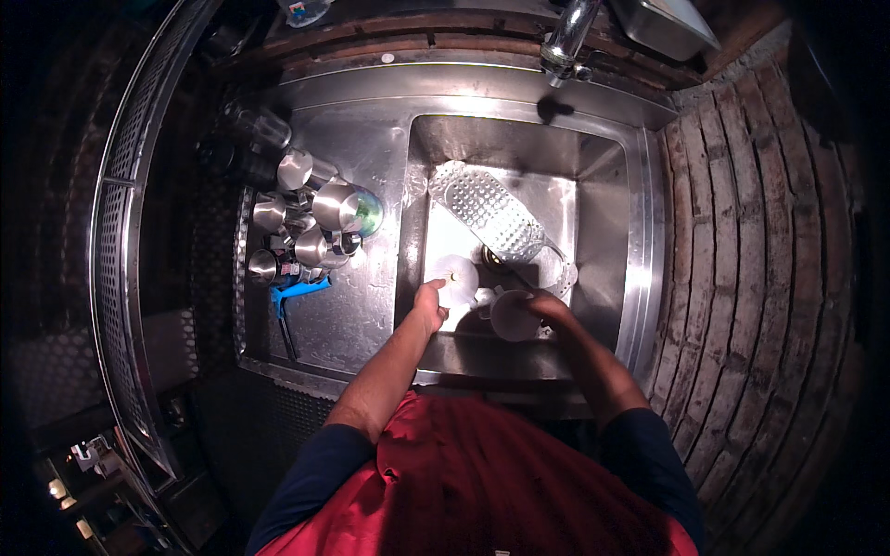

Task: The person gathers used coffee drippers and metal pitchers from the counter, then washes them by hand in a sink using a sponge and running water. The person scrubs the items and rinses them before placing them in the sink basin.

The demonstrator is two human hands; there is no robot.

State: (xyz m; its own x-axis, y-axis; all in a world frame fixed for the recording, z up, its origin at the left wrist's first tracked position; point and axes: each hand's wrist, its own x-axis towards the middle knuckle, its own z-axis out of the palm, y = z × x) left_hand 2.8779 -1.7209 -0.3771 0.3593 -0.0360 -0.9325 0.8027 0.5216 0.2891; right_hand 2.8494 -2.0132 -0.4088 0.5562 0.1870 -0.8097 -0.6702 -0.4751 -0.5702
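Note:
My left hand [430, 307] grips the edge of a white round vessel [455, 270], probably a cup, with its thumb over the near left side. A small dark yellowish spot shows at the vessel's middle. Close by on the right, my right hand [549, 309] holds a white cup [513, 320] by its right side; its fingers are partly blurred. Both vessels are inside a stainless steel sink basin [603, 187], over its near part. Behind them a perforated metal drain plate [490, 208] lies diagonally in the basin, partly over the drain [492, 257].
Several metal pitchers [335, 205] and glass vessels crowd the left drainboard [368, 306]. A blue-handled tool [302, 288] lies nearer me. A chrome faucet [567, 45] hangs over the back edge. A brick wall [723, 257] borders the right; a perforated metal rack [118, 201] rises left.

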